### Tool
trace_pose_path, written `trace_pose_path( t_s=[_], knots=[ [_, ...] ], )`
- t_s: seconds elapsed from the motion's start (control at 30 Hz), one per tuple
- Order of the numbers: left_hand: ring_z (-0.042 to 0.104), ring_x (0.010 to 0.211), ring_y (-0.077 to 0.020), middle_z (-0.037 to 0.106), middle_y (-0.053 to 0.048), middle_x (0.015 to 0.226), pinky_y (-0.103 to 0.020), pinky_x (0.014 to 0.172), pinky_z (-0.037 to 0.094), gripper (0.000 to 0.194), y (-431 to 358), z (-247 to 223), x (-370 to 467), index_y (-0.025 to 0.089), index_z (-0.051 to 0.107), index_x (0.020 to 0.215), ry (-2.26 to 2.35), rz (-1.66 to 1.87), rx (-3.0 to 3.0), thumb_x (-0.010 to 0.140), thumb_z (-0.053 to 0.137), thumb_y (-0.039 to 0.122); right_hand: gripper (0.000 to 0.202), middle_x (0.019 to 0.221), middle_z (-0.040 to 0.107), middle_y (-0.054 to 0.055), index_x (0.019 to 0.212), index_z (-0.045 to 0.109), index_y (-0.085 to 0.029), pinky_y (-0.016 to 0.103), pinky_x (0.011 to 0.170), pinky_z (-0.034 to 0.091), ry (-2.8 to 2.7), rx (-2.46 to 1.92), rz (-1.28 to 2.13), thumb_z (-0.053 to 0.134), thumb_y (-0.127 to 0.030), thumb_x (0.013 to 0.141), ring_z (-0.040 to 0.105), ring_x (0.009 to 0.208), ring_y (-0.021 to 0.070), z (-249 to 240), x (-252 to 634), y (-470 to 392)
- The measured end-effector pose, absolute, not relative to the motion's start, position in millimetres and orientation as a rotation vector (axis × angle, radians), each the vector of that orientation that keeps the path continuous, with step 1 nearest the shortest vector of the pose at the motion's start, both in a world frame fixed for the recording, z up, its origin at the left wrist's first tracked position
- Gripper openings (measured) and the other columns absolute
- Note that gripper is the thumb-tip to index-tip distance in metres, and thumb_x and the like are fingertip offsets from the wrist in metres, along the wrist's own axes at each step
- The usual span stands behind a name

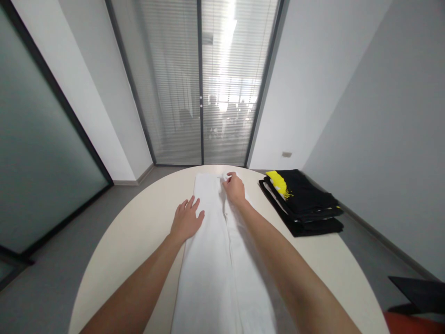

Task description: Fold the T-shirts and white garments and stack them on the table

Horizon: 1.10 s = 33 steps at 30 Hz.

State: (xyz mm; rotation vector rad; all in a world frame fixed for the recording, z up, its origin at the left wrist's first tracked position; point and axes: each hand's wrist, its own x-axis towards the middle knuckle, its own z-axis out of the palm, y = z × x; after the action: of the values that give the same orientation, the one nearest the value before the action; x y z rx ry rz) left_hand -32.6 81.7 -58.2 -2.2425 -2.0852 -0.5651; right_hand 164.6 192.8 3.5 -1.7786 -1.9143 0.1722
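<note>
- Round bench [128, 241] carries white cloth [208, 269].
- Left hand [187, 220]: fingers spread over cloth's edge.
- Right hand [235, 188]: fingers curled, grip unclear.
- Cloth's near end: cut off.

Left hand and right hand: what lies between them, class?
In the head view, the white garment lies between the left hand, at its left edge, and the right hand, at its far end.

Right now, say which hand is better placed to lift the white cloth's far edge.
Probably the right hand: it curls at the far end of the white cloth; the left hand, spread, lies farther from that end.
</note>
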Motion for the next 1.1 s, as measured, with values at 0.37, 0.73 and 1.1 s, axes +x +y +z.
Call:
trace_pose_path(
  t_s=[0.37,0.73,1.1],
  knots=[
    [0.039,0.142,-0.0317,0.037,-0.009,0.16,-0.048,0.116,0.03,0.058,78.1,-50.3,-29.9,0.02,0.044,0.15,-2.098,-0.449,-2.227,0.098,0.041,0.045,0.036,0.112,0.069,0.018,0.127,0.053,-0.015,0.038,0.082,0.049,-2.087,-1.967,0.178,0.05,-0.026,0.093,0.067,0.102,0.0305,-7.4,160.8,173.1],
    [0.042,0.14,-0.0327,0.039,-0.011,0.158,-0.049,0.115,0.031,0.057,79.1,-54.8,-31.1,0.021,0.047,0.148,-2.046,-0.507,-2.224,0.097,0.044,0.047,0.04,0.129,0.06,0.018,0.137,0.05,-0.014,0.036,0.095,0.045,-2.331,-1.687,0.256,0.037,-0.025,0.101,0.06,0.116,0.0272,-4.5,168.7,157.7],
    [0.045,0.137,-0.0307,0.05,-0.016,0.149,-0.048,0.114,0.034,0.056,79.6,-56.3,-31.0,0.018,0.052,0.144,-2.035,-0.569,-2.204,0.096,0.045,0.047,0.045,0.125,0.06,0.013,0.118,0.071,-0.017,0.031,0.099,0.046,-2.791,-1.061,0.501,0.051,0.0,0.082,0.065,0.101,0.0191,18.9,213.4,126.7]
  ],
)
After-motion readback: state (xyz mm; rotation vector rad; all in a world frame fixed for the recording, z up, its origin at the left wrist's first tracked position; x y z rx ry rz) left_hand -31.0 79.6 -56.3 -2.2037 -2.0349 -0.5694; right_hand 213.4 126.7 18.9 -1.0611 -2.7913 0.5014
